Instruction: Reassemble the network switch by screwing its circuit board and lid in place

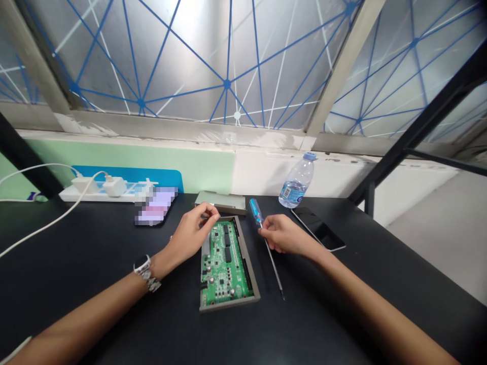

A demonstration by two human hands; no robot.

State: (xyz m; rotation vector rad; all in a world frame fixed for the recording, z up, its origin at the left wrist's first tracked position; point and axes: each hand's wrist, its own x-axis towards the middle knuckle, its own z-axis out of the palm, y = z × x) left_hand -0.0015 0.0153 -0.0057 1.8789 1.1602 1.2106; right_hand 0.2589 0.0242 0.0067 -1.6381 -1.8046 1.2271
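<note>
A green circuit board (220, 268) lies in a shallow grey metal case (249, 266) on the black table. Over the case's far left corner is my left hand (194, 228), thumb and forefinger pinched together. Anything between those fingertips is too small to make out. My right hand (279, 234), to the right of the case, grips a screwdriver (255, 210) by its shaft just below the blue handle. The shaft slants toward me, its tip pointing down near the table. Behind the case sits a flat grey metal cover (222, 202).
A water bottle (297, 182) leans by the wall, with a dark tablet or phone (319, 230) in front. At the left back are a lit phone (155, 205) and a white power strip (72, 193) with plugged-in chargers and a white cable (49, 223). Black frame bars rise on both sides.
</note>
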